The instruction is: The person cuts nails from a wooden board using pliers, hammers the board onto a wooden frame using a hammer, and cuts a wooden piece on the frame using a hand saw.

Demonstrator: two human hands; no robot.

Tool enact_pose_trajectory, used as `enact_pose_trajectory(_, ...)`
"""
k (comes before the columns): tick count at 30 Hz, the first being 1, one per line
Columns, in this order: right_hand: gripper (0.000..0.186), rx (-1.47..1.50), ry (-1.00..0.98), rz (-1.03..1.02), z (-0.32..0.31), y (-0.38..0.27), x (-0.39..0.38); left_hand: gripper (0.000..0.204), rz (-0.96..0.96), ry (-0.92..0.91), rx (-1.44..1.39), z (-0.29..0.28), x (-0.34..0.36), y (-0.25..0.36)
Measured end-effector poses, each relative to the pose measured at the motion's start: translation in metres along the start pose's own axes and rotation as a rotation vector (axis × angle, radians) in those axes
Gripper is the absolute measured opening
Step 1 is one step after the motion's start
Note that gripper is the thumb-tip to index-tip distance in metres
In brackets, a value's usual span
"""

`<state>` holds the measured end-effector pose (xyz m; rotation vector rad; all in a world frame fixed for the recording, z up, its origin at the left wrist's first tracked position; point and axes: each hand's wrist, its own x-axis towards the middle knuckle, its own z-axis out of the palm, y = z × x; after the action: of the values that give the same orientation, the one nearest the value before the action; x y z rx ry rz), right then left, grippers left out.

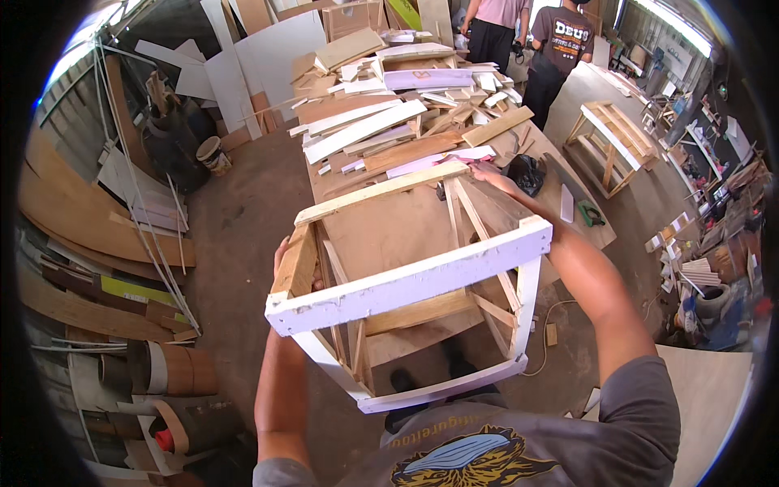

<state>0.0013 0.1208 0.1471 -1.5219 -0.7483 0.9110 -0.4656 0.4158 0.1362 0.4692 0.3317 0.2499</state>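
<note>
1. Head view: you hold the frame (406, 276) tipped on its side above the desk (406, 223), one hand at each end, which keeps it level.
2. Your left hand (284, 264) wraps the bare wood rail; your right hand (487, 173) closes on the far corner.
3. The frame is rough timber, with white painted rails and raw diagonal braces.
4. Offcuts (406, 105) crowd the desk's far end.

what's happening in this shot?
A person holds a wooden frame, partly painted white, with both bare hands. The left hand grips its left end rail; the right hand holds the far top corner. The frame sits over the near end of a workbench piled with wood offcuts. Two other people stand beyond the bench.
</note>
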Motion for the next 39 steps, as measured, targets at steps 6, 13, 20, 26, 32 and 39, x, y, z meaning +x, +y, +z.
enact_pose_trajectory(6, 0.056, 0.126, -0.068, 0.197, -0.004, -0.003, 0.044, 0.052, 0.293, 0.069, 0.176, 0.001, 0.032, -0.013)
enact_pose_trajectory(13, 0.062, 0.412, -0.023, 0.425, -0.002, 0.023, 0.042, 0.080, 0.475, 0.540, 0.757, 0.019, -0.084, -0.126)
enact_pose_trajectory(20, 0.051, 0.418, 0.004, 0.209, 0.025, 0.040, -0.049, 0.051, 0.365, 0.664, 0.778, 0.034, -0.034, -0.122)
enact_pose_trajectory(26, 0.047, 0.284, 0.027, 0.214, 0.030, 0.040, -0.031, 0.053, 0.301, 0.542, 0.766, -0.008, -0.023, -0.099)
enact_pose_trajectory(32, 0.061, -0.783, 0.152, -0.150, 0.043, 0.009, -0.071, 0.059, 0.494, 0.633, 0.860, 0.007, -0.053, -0.114)
enact_pose_trajectory(39, 0.066, -0.910, 0.228, 0.004, 0.075, 0.006, -0.103, 0.049, 0.635, 0.479, 1.074, 0.003, -0.096, -0.151)
